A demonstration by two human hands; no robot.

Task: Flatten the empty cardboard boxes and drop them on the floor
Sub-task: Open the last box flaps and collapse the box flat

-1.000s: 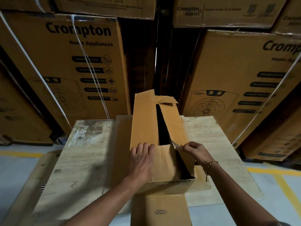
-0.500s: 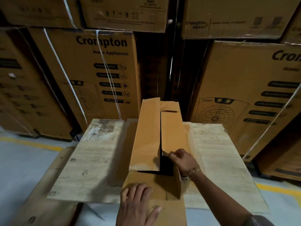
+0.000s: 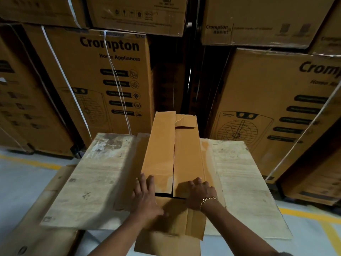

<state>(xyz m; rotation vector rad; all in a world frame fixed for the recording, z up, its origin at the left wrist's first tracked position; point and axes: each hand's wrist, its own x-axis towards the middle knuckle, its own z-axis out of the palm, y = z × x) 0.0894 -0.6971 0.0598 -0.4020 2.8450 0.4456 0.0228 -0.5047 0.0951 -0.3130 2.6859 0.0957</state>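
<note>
I have the cardboard box [image 3: 166,154] lying lengthwise down the middle of the table [image 3: 96,182]. Its far end points at the stacked Crompton cartons [image 3: 103,80] and its near end overhangs the table edge toward me. Its two long top flaps are folded in and meet along a centre seam, with a dark gap at the near end.

My left hand [image 3: 145,196] lies flat, fingers straight and close together, on the near corner of the left flap and the box's left edge. My right hand [image 3: 199,191], a bracelet [image 3: 208,200] at the wrist, sits on the right flap with the fingers arched and the tips bearing down; it grips nothing that I can see. I judge the hands are set one per flap so the weight goes down evenly on either side of the seam and the hollow body collapses straight rather than skewing sideways.

The box has height yet, so the flattening is not finished, and the drop to the floor [image 3: 20,182] is not yet done. A brown sheet [image 3: 36,230] shows low at the left beside the table; I cannot tell whether it is a flattened box. The overhang could let the near end tip as I press.
</note>
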